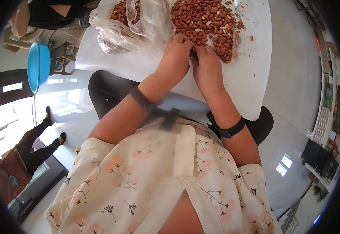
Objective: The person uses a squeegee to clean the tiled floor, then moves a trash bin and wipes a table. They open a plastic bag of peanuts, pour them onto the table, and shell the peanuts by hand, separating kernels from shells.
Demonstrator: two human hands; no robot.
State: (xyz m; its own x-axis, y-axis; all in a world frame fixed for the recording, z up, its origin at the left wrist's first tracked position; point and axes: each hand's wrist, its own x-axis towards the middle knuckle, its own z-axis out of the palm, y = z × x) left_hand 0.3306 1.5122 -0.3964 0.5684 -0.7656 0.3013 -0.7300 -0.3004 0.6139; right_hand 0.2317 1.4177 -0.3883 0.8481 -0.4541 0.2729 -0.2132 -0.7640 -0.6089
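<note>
A heap of red-skinned peanuts (pixel 200 17), a few of them pale and skinless, is spread on the white tabletop (pixel 240 90) before me. My left hand (pixel 178 49) and my right hand (pixel 207 60) meet at the heap's near edge, fingers bent and fingertips close together. Whatever is between the fingertips is hidden by the hands. Left of the heap, beside my left hand, lies a crumpled clear plastic bag (pixel 149 26) with more peanuts (pixel 120 13) inside. Clear plastic film (pixel 236 46) shows along the heap's right edge.
Loose bits and a stray peanut (pixel 252 38) lie at the right. Beyond the table's left side are a blue basin (pixel 38 67), a wooden stool (pixel 63 60) and a seated person (pixel 53 14). Another person (pixel 26 158) is at the lower left. Shelving (pixel 323 96) lines the right.
</note>
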